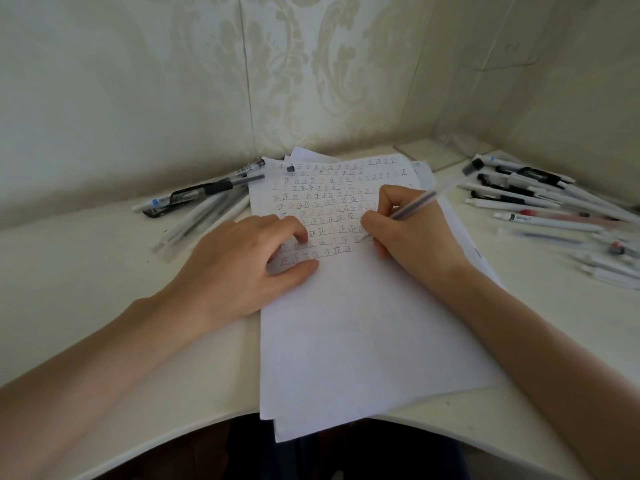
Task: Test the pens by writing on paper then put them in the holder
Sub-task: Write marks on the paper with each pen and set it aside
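At paper (pixel 363 341) centre: your right hand (pixel 415 237) pinches pen (pixel 415 204) near tip, nib on paper. Left hand (pixel 242 265), fingers loosely bent, holding nothing, presses paper flat. Pen likely light, stiff, smooth-barrelled; keep hold low on barrel. Holder not discernible.

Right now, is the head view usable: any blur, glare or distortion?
Head view: soft even light, no glare; paper marks readable at centre; pen in the right hand slightly smeared; left pens and right pens blur; table edge bows from the wide lens.
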### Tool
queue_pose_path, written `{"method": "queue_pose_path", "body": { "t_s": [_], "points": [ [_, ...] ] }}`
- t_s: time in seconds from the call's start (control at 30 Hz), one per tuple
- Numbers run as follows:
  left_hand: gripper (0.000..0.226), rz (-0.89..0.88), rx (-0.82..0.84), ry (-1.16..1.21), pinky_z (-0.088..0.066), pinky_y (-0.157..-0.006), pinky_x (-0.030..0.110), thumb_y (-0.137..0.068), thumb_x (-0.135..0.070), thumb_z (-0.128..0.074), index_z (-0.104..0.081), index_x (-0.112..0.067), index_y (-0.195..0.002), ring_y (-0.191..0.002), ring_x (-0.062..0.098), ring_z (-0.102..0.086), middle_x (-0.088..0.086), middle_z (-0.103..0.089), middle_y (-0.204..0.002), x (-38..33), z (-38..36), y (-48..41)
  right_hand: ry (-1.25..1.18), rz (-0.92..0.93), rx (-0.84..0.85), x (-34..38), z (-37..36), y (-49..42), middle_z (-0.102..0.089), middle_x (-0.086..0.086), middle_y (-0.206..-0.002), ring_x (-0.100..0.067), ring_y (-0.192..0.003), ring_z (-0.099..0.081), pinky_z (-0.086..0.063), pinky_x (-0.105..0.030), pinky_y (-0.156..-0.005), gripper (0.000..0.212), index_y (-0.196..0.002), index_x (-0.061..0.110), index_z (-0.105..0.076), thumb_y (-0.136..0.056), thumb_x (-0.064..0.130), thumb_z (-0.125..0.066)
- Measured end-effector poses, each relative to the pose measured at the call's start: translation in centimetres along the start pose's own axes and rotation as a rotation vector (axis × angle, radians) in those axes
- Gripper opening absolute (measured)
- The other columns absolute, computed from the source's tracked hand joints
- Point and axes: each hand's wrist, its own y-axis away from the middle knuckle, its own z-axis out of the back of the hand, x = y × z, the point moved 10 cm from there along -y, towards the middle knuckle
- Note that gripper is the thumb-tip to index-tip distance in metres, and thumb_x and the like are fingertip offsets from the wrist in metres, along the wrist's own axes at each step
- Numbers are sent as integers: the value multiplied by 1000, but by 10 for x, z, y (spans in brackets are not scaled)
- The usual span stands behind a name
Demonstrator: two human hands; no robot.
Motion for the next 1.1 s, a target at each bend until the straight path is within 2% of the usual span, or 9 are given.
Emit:
{"method": "queue_pose_path", "body": {
  "t_s": [0.13, 0.27, 0.43, 0.57, 0.67, 0.8, 0.9, 1.1],
  "points": [
    [41, 6, 8, -8, -26, -51, 17, -75, -63, -38, -57, -32, -94, -59, -3, -41, -13, -40, -60, 0, 0, 0, 35, 16, 51, 1, -6, 2, -48, -6, -45, -7, -37, -35, -27, -18, -38, 22, -64, 1, -41, -77, 8, -57],
    [41, 6, 15, -10, -25, -50, 18, -75, -63, -38, -57, -31, -94, -60, -2, -42, -13, -40, -61, 0, -1, 0, 45, 30, 66, 0, -10, 1, -36, -9, -55, -16, -47, -34, -25, -24, -42, 25, -67, -1, -35, -79, 6, -56],
    [41, 9, 17, -6, -26, -49, 19, -75, -64, -37, -56, -32, -94, -62, -3, -43, -12, -41, -61, 1, -1, 0, 29, 29, 55, 0, -8, 1, -36, -10, -53, -13, -43, -32, -24, -21, -39, 24, -65, 1, -35, -78, 5, -55],
    [43, 5, 19, -4, -25, -50, 18, -75, -64, -37, -57, -31, -95, -62, -2, -43, -13, -40, -62, 1, -2, 1, 45, 13, 56, -1, -8, 0, -34, -9, -53, -13, -43, -30, -22, -21, -39, 23, -63, 8, -38, -76, 6, -56],
    [43, 9, 16, 3, -26, -50, 18, -75, -64, -37, -57, -31, -95, -62, -3, -43, -14, -40, -62, 1, -1, 0, 42, 11, 44, 0, -7, 1, -36, -10, -53, -11, -42, -31, -23, -20, -39, 22, -64, 4, -37, -77, 6, -55],
    [42, 3, 16, 4, -27, -50, 19, -75, -64, -38, -57, -31, -95, -62, -3, -42, -14, -39, -61, 1, -1, 0, 46, 22, 39, 0, -6, 1, -31, -8, -55, -17, -51, -30, -21, -22, -41, 22, -64, 7, -38, -77, 5, -55],
    [42, 2, 18, 3, -26, -50, 19, -75, -64, -38, -56, -32, -94, -61, -2, -43, -13, -40, -61, 1, -1, 0, 35, 23, 49, 1, -6, 1, -36, -10, -54, -13, -44, -31, -22, -21, -39, 21, -65, 1, -38, -77, 5, -55],
    [42, -17, 17, 11, -29, -50, 20, -76, -63, -39, -57, -30, -95, -62, -2, -43, -13, -39, -61, 0, -2, 0, 59, 16, 63, -2, -9, 1, -36, -8, -53, -15, -46, -33, -25, -23, -42, 22, -62, 7, -40, -75, 8, -58]
  ]
}}
